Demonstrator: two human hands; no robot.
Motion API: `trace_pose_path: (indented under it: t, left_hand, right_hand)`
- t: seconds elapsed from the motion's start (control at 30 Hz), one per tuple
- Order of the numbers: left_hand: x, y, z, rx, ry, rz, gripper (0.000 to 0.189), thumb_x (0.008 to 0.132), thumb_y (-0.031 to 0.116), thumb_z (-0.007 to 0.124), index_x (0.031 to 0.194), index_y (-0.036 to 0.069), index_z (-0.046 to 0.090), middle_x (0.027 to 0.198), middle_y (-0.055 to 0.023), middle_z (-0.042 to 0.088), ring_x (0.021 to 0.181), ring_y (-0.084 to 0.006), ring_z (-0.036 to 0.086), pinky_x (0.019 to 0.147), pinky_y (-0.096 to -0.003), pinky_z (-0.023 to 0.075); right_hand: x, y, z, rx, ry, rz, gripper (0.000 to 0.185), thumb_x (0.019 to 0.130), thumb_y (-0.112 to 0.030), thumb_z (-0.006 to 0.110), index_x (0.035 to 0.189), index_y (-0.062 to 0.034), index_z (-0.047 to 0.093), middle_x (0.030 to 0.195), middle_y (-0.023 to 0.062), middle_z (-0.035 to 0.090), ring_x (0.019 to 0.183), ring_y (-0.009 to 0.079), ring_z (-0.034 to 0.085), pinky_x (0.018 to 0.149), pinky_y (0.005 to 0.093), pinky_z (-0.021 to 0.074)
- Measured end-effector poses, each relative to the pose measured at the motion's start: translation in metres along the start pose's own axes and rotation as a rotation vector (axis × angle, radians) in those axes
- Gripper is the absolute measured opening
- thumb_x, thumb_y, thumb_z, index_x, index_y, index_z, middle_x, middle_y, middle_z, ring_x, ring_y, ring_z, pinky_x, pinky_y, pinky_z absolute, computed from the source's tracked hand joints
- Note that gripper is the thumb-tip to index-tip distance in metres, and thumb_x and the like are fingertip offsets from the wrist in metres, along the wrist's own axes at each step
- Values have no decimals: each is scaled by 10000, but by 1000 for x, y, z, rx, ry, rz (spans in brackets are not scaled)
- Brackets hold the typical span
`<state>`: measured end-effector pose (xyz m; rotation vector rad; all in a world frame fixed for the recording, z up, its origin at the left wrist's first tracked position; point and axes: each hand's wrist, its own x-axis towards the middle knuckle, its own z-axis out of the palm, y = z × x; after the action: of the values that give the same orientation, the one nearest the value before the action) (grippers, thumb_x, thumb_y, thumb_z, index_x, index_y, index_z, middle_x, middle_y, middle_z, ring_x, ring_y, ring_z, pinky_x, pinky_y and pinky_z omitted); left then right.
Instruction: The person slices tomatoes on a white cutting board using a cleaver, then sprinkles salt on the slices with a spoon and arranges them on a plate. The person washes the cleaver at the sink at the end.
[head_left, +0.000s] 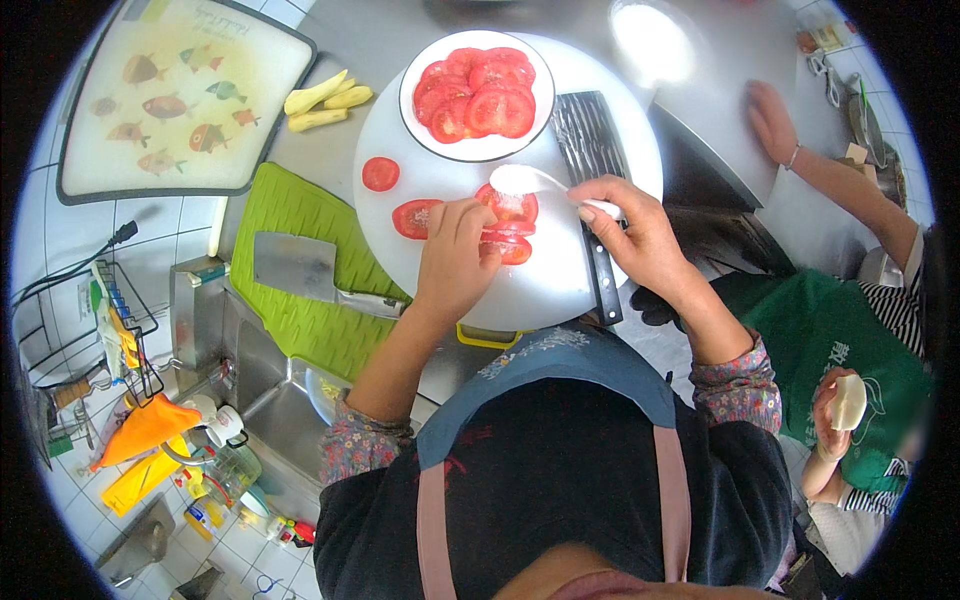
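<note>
My right hand (630, 229) holds a white spoon (517, 180) by its handle, its bowl heaped with white granules, over tomato slices (510, 206) on a round white cutting board (540, 292). The fingers of my left hand (459, 255) touch the left edge of these slices; another slice (411, 219) lies partly under them. A lone tomato slice (380, 174) rests at the board's left. Behind stands a white plate (409, 112) of overlapping tomato slices (480, 94). Right of it lies a wide dark blade with a black handle (602, 277), passing under my right hand.
A cleaver (296, 266) lies on a green draining mat (300, 330) beside the sink (262, 375). Peeled pale yellow vegetable pieces (322, 97) sit near a fish-patterned board (165, 172). At right, a person in a green apron (795, 322) holds a pale piece of food (848, 403).
</note>
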<state>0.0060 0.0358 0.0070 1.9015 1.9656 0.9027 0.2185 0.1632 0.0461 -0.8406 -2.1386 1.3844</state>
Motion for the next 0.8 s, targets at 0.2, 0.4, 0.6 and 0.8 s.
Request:
trace_pose_path:
  t: [0.2,0.4,0.6,0.8]
  left_hand:
    - [-2,-4,3,-18,29,-2,436,639,-19,668,1048,49,533,1099,-150,565,1036,-364,510,920,-444,430]
    - [1,-7,3,-37,-6,-47,433,642,17,688,1045,55,534,1097,-150,567,1031,-363,513,925,-450,420]
    - [0,-6,2,-26,18,-41,433,641,4,687,1043,57,536,1088,-146,571,1014,-362,519,913,-450,424]
    - [-8,-9,5,3,106,114,443,631,-16,693,1039,59,540,1089,-153,571,993,-364,531,891,-456,439]
  right_hand:
    - [0,-5,-7,-88,0,-68,180,944,-115,591,1083,-13,643,991,118,658,895,212,639,787,317,501]
    - [0,-2,-3,-111,-61,-103,193,929,-98,597,1109,-37,630,1034,146,642,982,278,651,829,361,536]
    - [12,5,-39,-82,289,-67,229,965,-121,559,1176,-73,631,1133,128,659,960,173,653,752,273,543]
    - [62,74,-137,-487,613,11,275,994,-235,547,1207,-90,644,989,109,710,868,143,659,716,264,519]
